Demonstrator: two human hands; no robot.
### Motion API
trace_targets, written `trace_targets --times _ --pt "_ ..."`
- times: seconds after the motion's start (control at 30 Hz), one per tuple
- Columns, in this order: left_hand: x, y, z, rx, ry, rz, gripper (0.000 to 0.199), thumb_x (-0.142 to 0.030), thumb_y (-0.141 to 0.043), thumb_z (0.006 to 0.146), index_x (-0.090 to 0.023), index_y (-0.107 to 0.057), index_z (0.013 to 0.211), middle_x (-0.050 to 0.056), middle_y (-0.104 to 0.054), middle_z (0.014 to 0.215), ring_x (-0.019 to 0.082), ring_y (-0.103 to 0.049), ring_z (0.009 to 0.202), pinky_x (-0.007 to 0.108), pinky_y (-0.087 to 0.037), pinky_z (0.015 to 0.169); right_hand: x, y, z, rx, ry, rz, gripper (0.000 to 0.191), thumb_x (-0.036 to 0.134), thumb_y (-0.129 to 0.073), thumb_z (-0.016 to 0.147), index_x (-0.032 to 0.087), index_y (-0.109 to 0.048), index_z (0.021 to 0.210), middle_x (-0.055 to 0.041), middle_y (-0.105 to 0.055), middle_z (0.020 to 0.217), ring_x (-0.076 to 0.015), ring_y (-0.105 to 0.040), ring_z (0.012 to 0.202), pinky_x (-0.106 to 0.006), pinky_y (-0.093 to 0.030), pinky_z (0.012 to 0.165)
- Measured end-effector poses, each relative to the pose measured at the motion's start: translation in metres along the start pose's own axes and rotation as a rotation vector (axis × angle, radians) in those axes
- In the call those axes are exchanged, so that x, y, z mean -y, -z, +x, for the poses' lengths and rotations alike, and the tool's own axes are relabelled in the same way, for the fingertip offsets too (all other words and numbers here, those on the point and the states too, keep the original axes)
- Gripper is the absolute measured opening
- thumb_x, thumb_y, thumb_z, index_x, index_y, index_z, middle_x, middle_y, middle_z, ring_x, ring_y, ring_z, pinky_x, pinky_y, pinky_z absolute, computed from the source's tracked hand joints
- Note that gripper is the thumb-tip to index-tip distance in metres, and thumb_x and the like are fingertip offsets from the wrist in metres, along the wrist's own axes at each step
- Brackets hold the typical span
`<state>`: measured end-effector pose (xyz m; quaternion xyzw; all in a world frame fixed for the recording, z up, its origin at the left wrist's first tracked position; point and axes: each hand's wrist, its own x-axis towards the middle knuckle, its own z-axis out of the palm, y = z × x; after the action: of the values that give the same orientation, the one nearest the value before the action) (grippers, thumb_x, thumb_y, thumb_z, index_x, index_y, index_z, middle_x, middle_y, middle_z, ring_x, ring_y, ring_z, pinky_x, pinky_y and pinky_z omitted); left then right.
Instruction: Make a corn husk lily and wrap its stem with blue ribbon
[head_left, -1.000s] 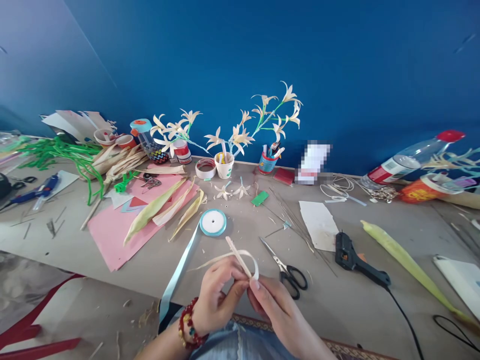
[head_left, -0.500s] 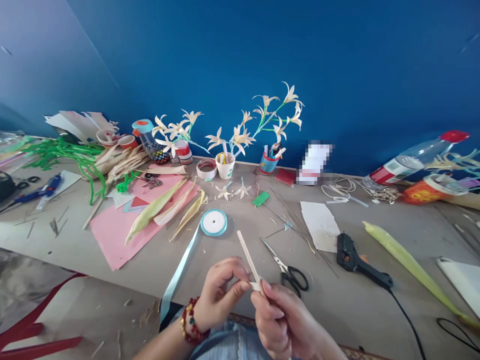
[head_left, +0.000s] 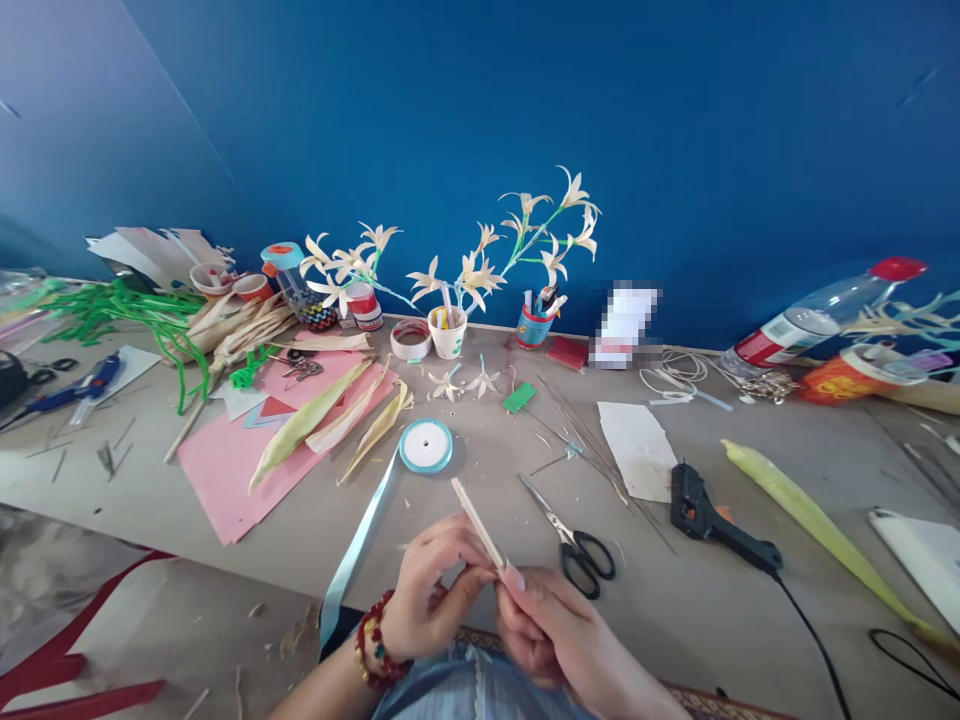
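Both my hands meet in front of my body, above the near edge of the table. My right hand (head_left: pixel 551 625) is closed around the lower end of a thin pale stick (head_left: pixel 478 522), which slants up and to the left. Thumb and forefinger of my left hand (head_left: pixel 442 580), with beaded bracelets at its wrist, pinch at the stick's lower end; the pale strip between them is mostly hidden by the fingers. Beyond the hands lie a spool of light blue ribbon (head_left: pixel 426 446), its tail running down to the left, and black-handled scissors (head_left: pixel 574 545).
A black glue gun (head_left: pixel 705 515) with its cord and a green corn husk (head_left: pixel 817 520) lie on the right. More husks (head_left: pixel 311 425) rest on pink paper (head_left: pixel 217 470) at left. Pale husk flowers stand in a white cup (head_left: pixel 448 335) at the back, beside thin wires (head_left: pixel 589 440).
The stick has tipped further left and its tip is lower. My right hand has turned, and its thumb now lies along the stick's base. The left fingers remain at the stick's lower end.
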<state>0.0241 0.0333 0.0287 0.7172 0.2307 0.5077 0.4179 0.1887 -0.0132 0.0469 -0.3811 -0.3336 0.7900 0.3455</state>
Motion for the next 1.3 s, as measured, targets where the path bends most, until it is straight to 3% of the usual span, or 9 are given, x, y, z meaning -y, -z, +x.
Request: trace_targets --times 0.2,0.5,0.73,0.83,0.93,1.03,1.1,1.2,1.3 --pt "0.002 0.008 0.002 0.024 0.028 -0.024 0.012 -0.023 -0.053 0.094 -0.018 -0.058 0.083 0.004 -0.059 0.070 0.016 -0.057 0.069 0.027 -0.047 0.065 0.008 0.002 -0.004 0.097 -0.078 0.257 0.056 0.064 -0.061 0.084 0.022 -0.036 0.056 0.0114 -0.030 0.040 -0.0029 -0.013 0.034 -0.015 -0.008 0.033" --pt "0.012 0.026 -0.009 0.084 0.156 -0.051 0.014 -0.022 -0.054 0.094 -0.017 -0.059 0.082 0.005 -0.059 0.072 0.017 -0.057 0.071 0.029 -0.047 0.067 0.009 0.018 -0.011 0.221 -0.071 0.329 0.054 0.060 -0.057 0.088 0.022 -0.036 0.057 0.0118 -0.028 0.040 -0.0029 -0.013 0.033 -0.014 -0.010 0.032" --pt "0.018 0.041 -0.017 0.047 0.259 -0.029 0.017 -0.024 -0.053 0.095 -0.017 -0.058 0.080 0.004 -0.057 0.073 0.017 -0.054 0.072 0.029 -0.044 0.066 0.015 0.035 -0.023 0.309 -0.055 0.431 0.059 0.061 -0.060 0.086 0.022 -0.033 0.051 0.0120 -0.028 0.035 -0.0012 -0.012 0.027 -0.012 -0.013 0.027" --pt "0.020 0.046 -0.020 0.046 0.308 -0.064 0.019 -0.025 -0.053 0.095 -0.017 -0.057 0.078 0.003 -0.055 0.072 0.016 -0.052 0.071 0.028 -0.042 0.065 0.016 0.041 -0.034 0.283 -0.014 0.497 0.063 0.058 -0.063 0.084 0.023 -0.027 0.047 0.0126 -0.025 0.033 0.0002 -0.011 0.024 -0.012 -0.014 0.026" --pt "0.022 0.047 -0.023 0.012 0.373 -0.140 0.023 -0.028 -0.055 0.095 -0.017 -0.056 0.074 0.002 -0.053 0.069 0.016 -0.050 0.070 0.027 -0.039 0.064 0.018 0.053 -0.051 0.165 0.002 0.489 0.069 0.067 -0.064 0.077 0.026 -0.019 0.045 0.0156 -0.013 0.029 0.0014 -0.003 0.025 -0.013 -0.011 0.025" --pt "0.024 0.043 -0.026 -0.114 0.466 -0.284 0.025 -0.031 -0.056 0.095 -0.017 -0.056 0.074 0.001 -0.050 0.067 0.015 -0.047 0.069 0.026 -0.037 0.064 0.031 0.072 -0.065 -0.165 0.167 0.372 0.070 0.079 -0.053 0.075 0.028 -0.016 0.046 0.0177 0.000 0.034 0.0007 0.006 0.029 -0.014 -0.005 0.025" --pt "0.024 0.039 -0.027 -0.167 0.506 -0.382 0.026 -0.034 -0.057 0.094 -0.017 -0.056 0.075 0.000 -0.049 0.067 0.014 -0.046 0.067 0.026 -0.036 0.063 0.042 0.083 -0.070 -0.432 0.320 0.223 0.066 0.076 -0.052 0.080 0.025 -0.027 0.046 0.0146 -0.010 0.039 -0.0018 -0.001 0.033 -0.017 -0.011 0.029" --pt "0.020 0.032 -0.026 -0.151 0.517 -0.470 0.024 -0.033 -0.059 0.093 -0.016 -0.059 0.076 0.001 -0.051 0.067 0.014 -0.047 0.067 0.026 -0.037 0.063 0.048 0.092 -0.071 -0.697 0.346 -0.148 0.048 0.067 -0.062 0.080 0.021 -0.059 0.067 0.0080 -0.032 0.049 -0.0071 -0.023 0.041 -0.022 -0.021 0.039" --pt "0.015 0.024 -0.020 -0.147 0.519 -0.522 0.020 -0.030 -0.061 0.092 -0.015 -0.062 0.078 0.002 -0.055 0.070 0.013 -0.048 0.064 0.026 -0.037 0.061 0.032 0.089 -0.066 -0.765 0.232 -0.423 0.045 0.063 -0.067 0.080 0.019 -0.068 0.089 0.0047 -0.040 0.056 -0.0108 -0.033 0.047 -0.025 -0.022 0.043"
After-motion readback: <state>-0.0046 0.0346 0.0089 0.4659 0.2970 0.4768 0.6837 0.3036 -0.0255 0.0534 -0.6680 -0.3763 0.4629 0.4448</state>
